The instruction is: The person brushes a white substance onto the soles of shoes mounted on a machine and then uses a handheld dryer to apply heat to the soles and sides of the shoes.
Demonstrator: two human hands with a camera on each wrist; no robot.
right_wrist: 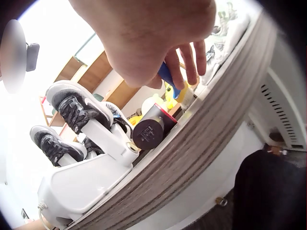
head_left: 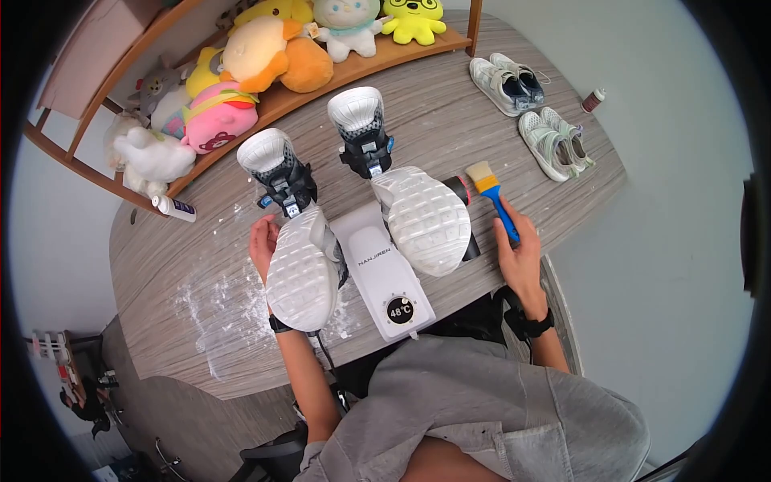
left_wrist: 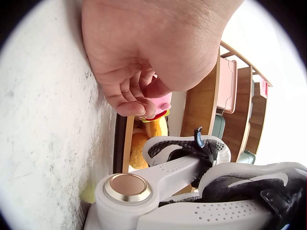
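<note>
Head view: person seated at a wood-grain counter [head_left: 450, 120]. White shoe dryer [head_left: 384, 273] stands at the near edge, display reading 48°C, two arms angled away from the person. Each arm carries one black-and-white sneaker, sole up: left sneaker [head_left: 299, 255] and right sneaker [head_left: 422, 215]. Left hand [head_left: 262, 245] lies just beside the left sneaker's outer edge, largely hidden behind the sole in the head view; left wrist view shows its fingers [left_wrist: 132, 98] curled inward near the counter surface, and contact with the shoe cannot be confirmed, nor any object inside the curl. Right hand [head_left: 520, 255] rests on the counter right of the dryer, fingers closed round the blue handle of a paintbrush [head_left: 491, 193]; pale bristles point away from the person. Right wrist view confirms the blue handle [right_wrist: 169, 76] under the curled fingers. A dark cylindrical object with a red rim [head_left: 459, 186] lies between the right sneaker and the brush; type unclear. White powdery residue [head_left: 210, 301] spreads over the counter left of the dryer. Two pairs of light sneakers [head_left: 530, 104] sit at the far right, a small bottle [head_left: 593, 100] beside them. Another white bottle [head_left: 175, 209] lies at far left. Plush toys [head_left: 265, 56] fill the curved wooden shelf [head_left: 337, 80] behind.
</note>
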